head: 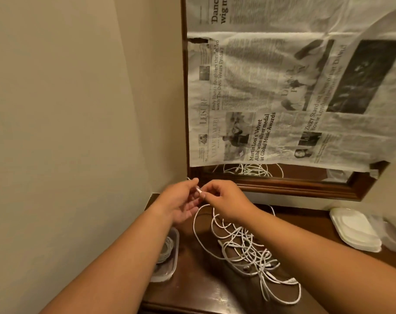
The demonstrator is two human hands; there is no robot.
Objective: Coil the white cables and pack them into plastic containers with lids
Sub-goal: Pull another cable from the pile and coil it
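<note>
While the loose tangle of white cables (249, 250) sprawls over the dark wooden tabletop (192, 291) at lower centre, the left hand (181, 201) and right hand (225, 198) meet just above it. Each pinches the plug end (199, 190) of one strand between thumb and fingertips, and the left's other fingers hang loosely spread. At lower left, a clear rectangular plastic container (165, 276) already holds one coiled cable (167, 248), with no lid on it. A stack of white plastic lids (355, 230) waits at the right edge. Judging by this, the work is at an early stage: most cables are uncoiled.
</note>
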